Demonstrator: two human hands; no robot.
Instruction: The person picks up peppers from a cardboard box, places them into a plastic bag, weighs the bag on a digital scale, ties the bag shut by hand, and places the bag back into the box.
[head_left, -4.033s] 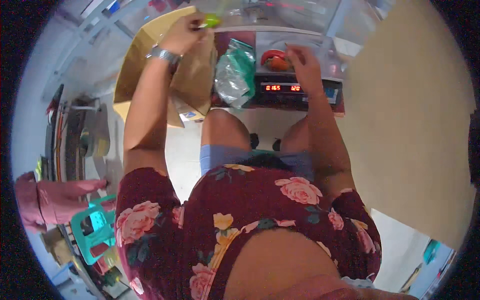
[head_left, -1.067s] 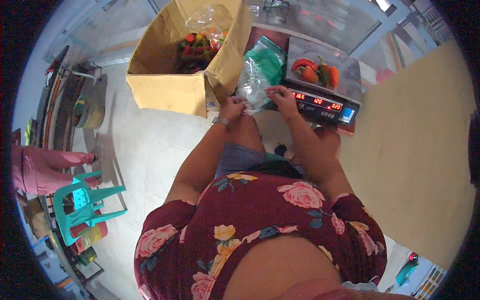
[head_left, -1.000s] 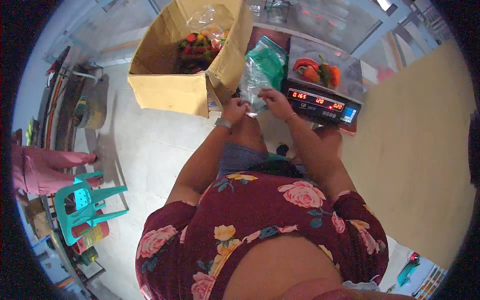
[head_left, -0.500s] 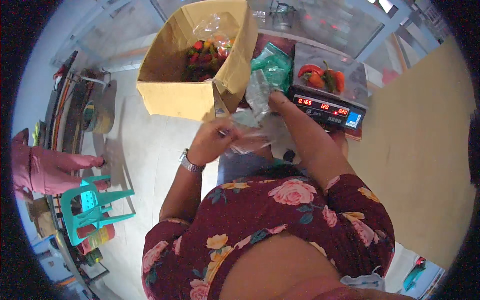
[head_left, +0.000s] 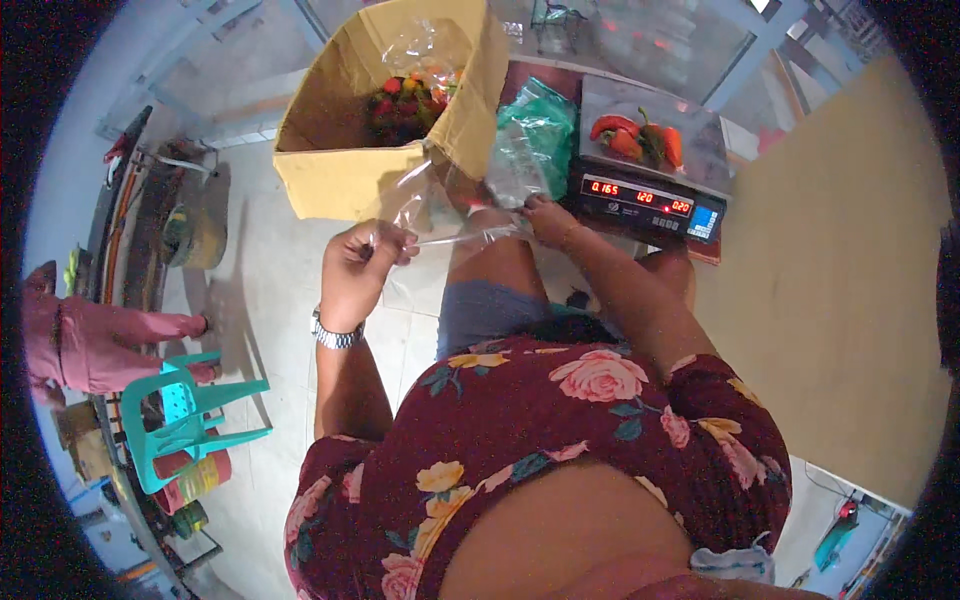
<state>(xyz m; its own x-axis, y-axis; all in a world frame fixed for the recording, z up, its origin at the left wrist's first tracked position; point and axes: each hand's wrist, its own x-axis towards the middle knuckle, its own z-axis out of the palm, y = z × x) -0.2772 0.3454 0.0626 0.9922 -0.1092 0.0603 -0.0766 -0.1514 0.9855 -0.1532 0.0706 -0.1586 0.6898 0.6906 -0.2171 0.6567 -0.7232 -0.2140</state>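
Note:
Between my two hands a clear plastic bag (head_left: 420, 203) is stretched, its edge pulled taut. My left hand (head_left: 358, 265), a metal-strap watch at its wrist, pinches one side of the bag. On the other side, my right hand (head_left: 548, 222) grips the edge, close to the front of a digital scale (head_left: 640, 208). Red, orange and green peppers (head_left: 652, 146) lie on the scale's plate. Left of it rest green plastic bags (head_left: 548, 120) and a clear bag. A cardboard box (head_left: 340, 185) with more peppers (head_left: 402, 108) and clear plastic inside stands beyond my left hand.
A tan panel (head_left: 830, 300) stands along the right side. At the left are a turquoise plastic chair (head_left: 150, 410), a shelf rack (head_left: 125, 230) and a person in pink clothing (head_left: 110, 340). Glass panes (head_left: 650, 50) run behind the scale and box.
My hands have drawn apart, the left one moving left, and the crumpled clear bag is now spread between them. The peppers on the scale have stayed put.

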